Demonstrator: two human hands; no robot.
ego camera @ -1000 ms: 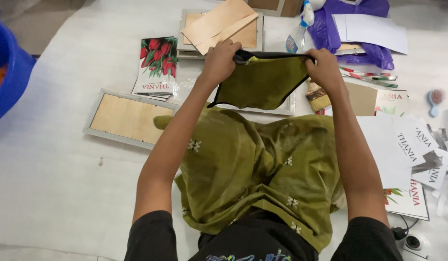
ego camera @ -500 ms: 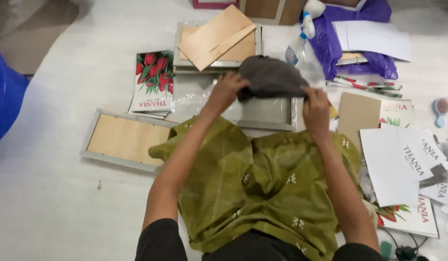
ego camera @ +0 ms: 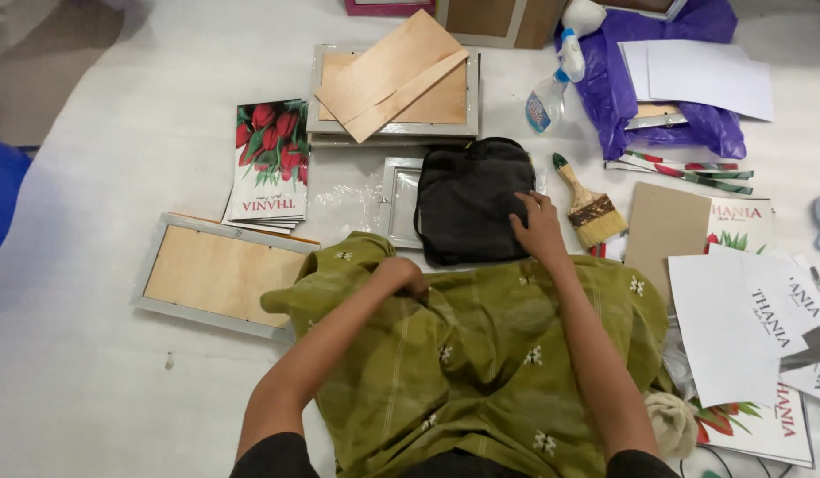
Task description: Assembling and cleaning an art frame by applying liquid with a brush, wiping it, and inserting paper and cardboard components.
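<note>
Head view: the person sits on a white floor (ego camera: 118, 159) with an olive-green embroidered cloth (ego camera: 481, 363) spread over the lap, the largest thing near the hands. Just beyond the fingers of the right hand (ego camera: 538, 228) lies a dark folded cloth (ego camera: 468, 204), draped over a small silver picture frame (ego camera: 394, 199) so that only the frame's left edge shows past it. The right hand rests palm-down on the dark cloth's near right corner, fingers (ego camera: 522, 208) spread flat and pressing rather than closed round anything. The left hand (ego camera: 401, 274) is curled loosely at the edge of the green cloth near the lap; it touches the fabric, but whether it pinches a fold I cannot tell. The dark cloth looks soft, limp and light, so it would likely sag if lifted by one corner; two corners or a bunched middle seem the surer hold. The frame under it appears stiff and probably holds glass, so it is best taken by its outer rails, not the centre. To the left of the left hand's fingers a larger frame lies face-down, showing a wooden backing board (ego camera: 220, 274). Beyond it sits a stack of tulip prints (ego camera: 270, 159). Just to the right of the right hand's fingers lies a paintbrush (ego camera: 591, 208), and farther off a spray bottle (ego camera: 552, 93).
</note>
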